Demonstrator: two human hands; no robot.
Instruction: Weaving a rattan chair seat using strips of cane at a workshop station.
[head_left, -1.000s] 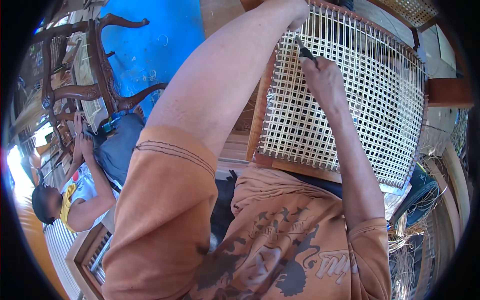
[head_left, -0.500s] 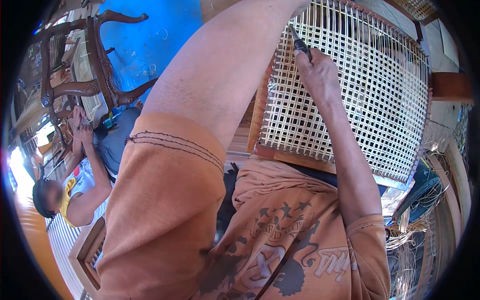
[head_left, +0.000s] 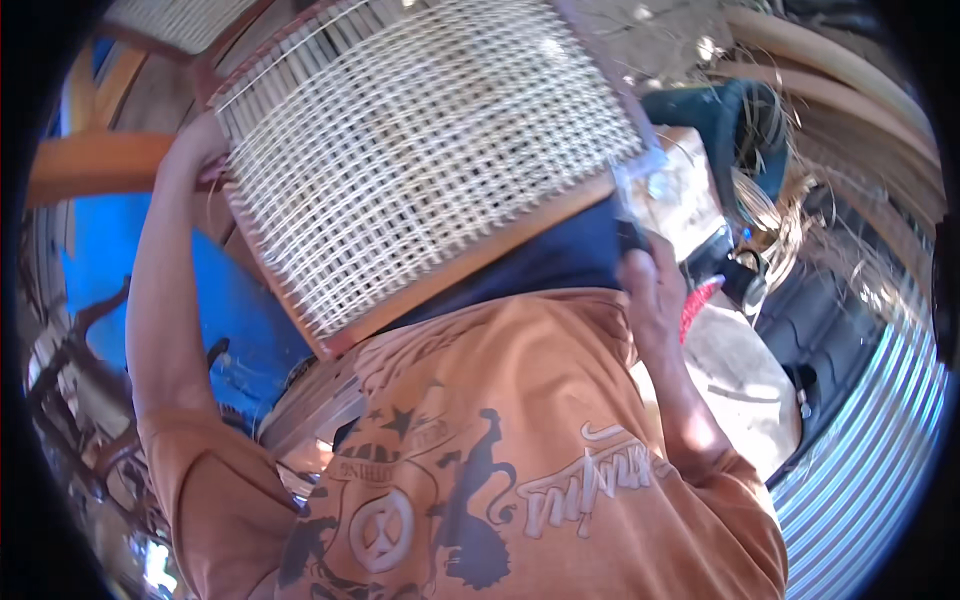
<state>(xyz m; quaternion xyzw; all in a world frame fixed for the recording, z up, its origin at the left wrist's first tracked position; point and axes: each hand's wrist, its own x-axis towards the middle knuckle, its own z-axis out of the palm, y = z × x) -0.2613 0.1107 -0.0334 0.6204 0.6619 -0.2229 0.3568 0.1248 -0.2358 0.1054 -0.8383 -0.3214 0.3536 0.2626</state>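
A woven cane panel (head_left: 430, 140) in a reddish-brown wooden frame lies tilted across my lap. Close open squares fill most of its weave, while at the far left side strands run one way only. My left hand (head_left: 208, 148) is at the panel's left edge, fingers curled in by the frame and partly hidden; a thin strand hangs beside it. Right of the panel's near corner, my right hand (head_left: 655, 290) is closed around a dark-handled tool (head_left: 631, 236). Motion blurs the tool, and its tip does not show clearly.
Carved dark wooden chair parts (head_left: 85, 400) stand at the left by a blue sheet (head_left: 215, 300). Loose cane strands (head_left: 780, 215) lie at the right, near a dark green container (head_left: 765, 130) and a red curved object (head_left: 697, 308). Corrugated sheeting (head_left: 870, 430) is at the lower right.
My view has swung right, so the panel appears further left and turned. My right hand has left the weave with its tool and moved beyond the panel's near right corner. My left hand now shows.
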